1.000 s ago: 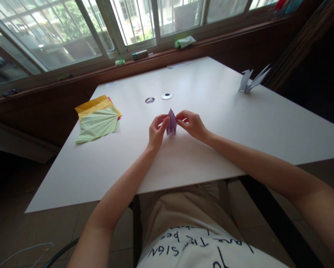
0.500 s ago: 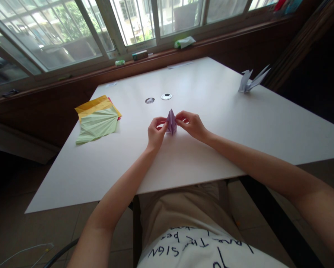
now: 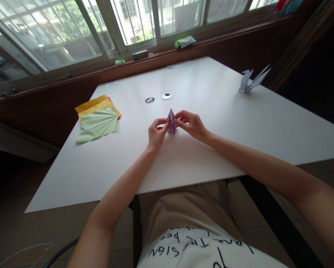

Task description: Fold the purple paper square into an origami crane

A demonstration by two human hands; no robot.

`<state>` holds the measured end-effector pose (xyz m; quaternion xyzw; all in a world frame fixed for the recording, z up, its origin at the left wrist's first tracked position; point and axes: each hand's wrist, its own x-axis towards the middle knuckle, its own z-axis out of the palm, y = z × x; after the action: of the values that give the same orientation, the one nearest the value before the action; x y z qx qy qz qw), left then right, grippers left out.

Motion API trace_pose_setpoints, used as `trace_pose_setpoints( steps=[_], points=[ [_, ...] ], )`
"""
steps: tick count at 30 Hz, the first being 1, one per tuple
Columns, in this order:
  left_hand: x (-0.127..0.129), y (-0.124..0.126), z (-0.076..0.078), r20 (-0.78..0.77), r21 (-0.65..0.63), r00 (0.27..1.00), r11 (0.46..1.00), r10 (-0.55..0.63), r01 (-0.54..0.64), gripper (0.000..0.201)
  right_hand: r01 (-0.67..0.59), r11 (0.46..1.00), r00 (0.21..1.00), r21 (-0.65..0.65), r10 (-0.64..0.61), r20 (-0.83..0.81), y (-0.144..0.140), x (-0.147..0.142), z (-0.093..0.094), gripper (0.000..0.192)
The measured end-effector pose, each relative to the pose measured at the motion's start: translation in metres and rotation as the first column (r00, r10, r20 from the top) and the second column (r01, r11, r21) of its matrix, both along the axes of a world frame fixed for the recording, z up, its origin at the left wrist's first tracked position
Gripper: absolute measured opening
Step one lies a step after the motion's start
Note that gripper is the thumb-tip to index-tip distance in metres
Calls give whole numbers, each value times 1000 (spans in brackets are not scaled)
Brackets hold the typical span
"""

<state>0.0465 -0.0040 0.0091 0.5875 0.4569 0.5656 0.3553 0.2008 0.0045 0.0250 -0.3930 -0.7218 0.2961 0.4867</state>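
Note:
A small piece of folded purple paper (image 3: 171,122) stands point-up just above the white table, in the middle of the head view. On its left side, my left hand (image 3: 156,133) pinches it between thumb and fingers. My right hand (image 3: 192,124) grips its right side in the same way, thumb nearest me. The finger ends behind the folds are partly hidden. Just beyond the paper lie two small round discs, one silvery (image 3: 149,100) and one white with a black centre (image 3: 167,96).
Pleated light green paper (image 3: 98,124) lies over orange-yellow sheets (image 3: 92,106) at the left of the white table (image 3: 225,123). A folded white paper crane (image 3: 249,82) stands near the right edge. Small packets, one green and white (image 3: 185,41), sit on the window sill.
The upper folds of the purple paper have come closer together, into a narrower diamond shape. Both hands have shifted only slightly, with the right fingers a little further left.

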Motion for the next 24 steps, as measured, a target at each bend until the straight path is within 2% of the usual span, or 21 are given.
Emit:
trace_pose_setpoints(
  steps=[8,16,19,24],
  points=[
    [0,1,-1,-2,-2,998,998,69,-69,16,122,992,991,42,-124,48,4,-1,-3,21],
    [-4,10,-8,93,-44,967,971,238,-235,11,182,983,983,38,-182,-4,5,-1,-3,12],
    [-3,8,-6,92,-48,979,983,181,-177,13,162,986,987,46,-163,7,5,0,-3,9],
    [1,1,-1,78,-64,997,998,-21,26,18,86,994,991,67,-92,102,5,-1,-4,10]
  ],
)
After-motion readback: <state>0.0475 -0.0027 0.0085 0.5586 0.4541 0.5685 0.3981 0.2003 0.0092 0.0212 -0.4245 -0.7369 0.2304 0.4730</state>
